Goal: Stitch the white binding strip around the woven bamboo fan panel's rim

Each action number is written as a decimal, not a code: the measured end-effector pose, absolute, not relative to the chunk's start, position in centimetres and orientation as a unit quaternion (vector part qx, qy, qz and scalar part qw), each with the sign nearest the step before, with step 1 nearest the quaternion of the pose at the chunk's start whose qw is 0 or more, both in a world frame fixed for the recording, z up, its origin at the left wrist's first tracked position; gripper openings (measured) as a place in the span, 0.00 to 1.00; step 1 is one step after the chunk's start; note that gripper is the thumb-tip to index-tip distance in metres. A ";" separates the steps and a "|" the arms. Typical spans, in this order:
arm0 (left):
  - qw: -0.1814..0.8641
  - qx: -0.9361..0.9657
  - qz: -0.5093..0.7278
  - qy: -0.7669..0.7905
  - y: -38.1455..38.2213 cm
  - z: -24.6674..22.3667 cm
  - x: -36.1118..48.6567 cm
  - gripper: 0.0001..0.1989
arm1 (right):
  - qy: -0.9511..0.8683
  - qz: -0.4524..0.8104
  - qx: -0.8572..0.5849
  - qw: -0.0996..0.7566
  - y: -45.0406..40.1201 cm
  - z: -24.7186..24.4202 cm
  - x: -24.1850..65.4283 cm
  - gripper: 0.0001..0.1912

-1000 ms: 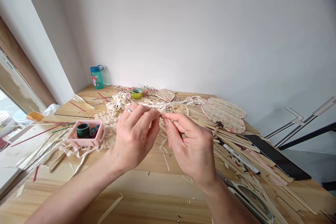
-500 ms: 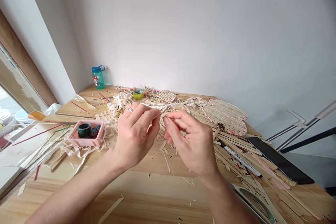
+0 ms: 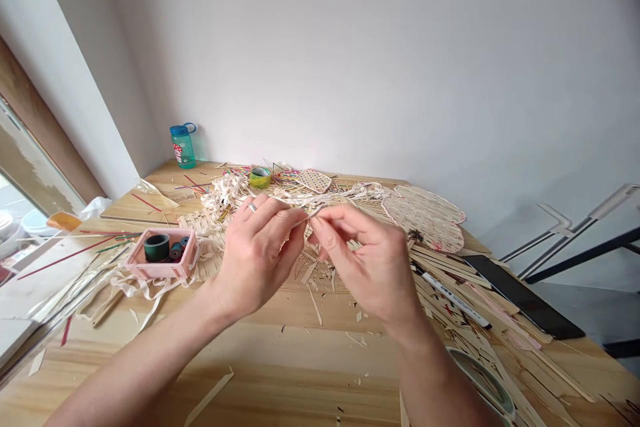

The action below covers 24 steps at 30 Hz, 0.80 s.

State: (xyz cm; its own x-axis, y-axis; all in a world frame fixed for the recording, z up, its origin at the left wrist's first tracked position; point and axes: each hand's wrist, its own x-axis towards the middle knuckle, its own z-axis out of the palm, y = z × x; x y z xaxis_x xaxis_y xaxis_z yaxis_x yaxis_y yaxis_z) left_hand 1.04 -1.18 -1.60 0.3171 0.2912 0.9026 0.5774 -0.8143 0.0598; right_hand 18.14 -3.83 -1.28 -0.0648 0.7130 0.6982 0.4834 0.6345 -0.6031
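Note:
My left hand (image 3: 260,260), with a ring on one finger, pinches a thin pale strip (image 3: 301,221) between thumb and forefinger. The fingertips of my right hand (image 3: 363,257) are closed on the same strip, close to the left ones. Both hands are raised over the middle of the wooden table. Whether the strip is cloth tape or a bamboo sliver I cannot tell. Behind the fingers lies a bundle of white cloth tape (image 3: 370,191). To the right of my right hand is a large woven bamboo piece (image 3: 425,213) with a pink-stitched edge.
On the left stands a pink crate (image 3: 160,269) holding spools. A blue-green bottle (image 3: 183,150) is at the back, near yellow-green tape (image 3: 260,178). To the right lie a marker (image 3: 455,300), a black phone-like slab (image 3: 523,297), a tape roll (image 3: 480,373) and many bamboo strips.
The view has shifted slightly, so the table items sit a little further left. My right fingertips have moved closer to my left ones along the strip.

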 end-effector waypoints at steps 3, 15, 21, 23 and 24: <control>0.092 -0.839 -0.480 -0.241 -0.8 -0.8 0.2 0.06 | -0.675 0.079 -0.435 0.591 -3.3 -0.7 19.5 0.07; 0.006 -0.911 -0.374 -0.171 -0.1 -0.4 -0.8 0.09 | -0.655 0.447 -0.378 0.478 -1.7 -0.5 20.1 0.10; -0.031 -0.915 -0.372 -0.157 -0.2 -0.1 -0.7 0.08 | -0.579 0.505 -0.364 0.526 -0.9 -1.8 19.3 0.11; -0.055 -0.921 -0.358 -0.145 -0.6 0.0 -0.5 0.08 | -0.521 0.533 -0.358 0.563 0.0 -2.4 19.3 0.10; -0.070 -0.926 -0.348 -0.132 -0.8 0.1 -0.4 0.08 | -0.488 0.543 -0.354 0.585 0.6 -2.7 19.5 0.10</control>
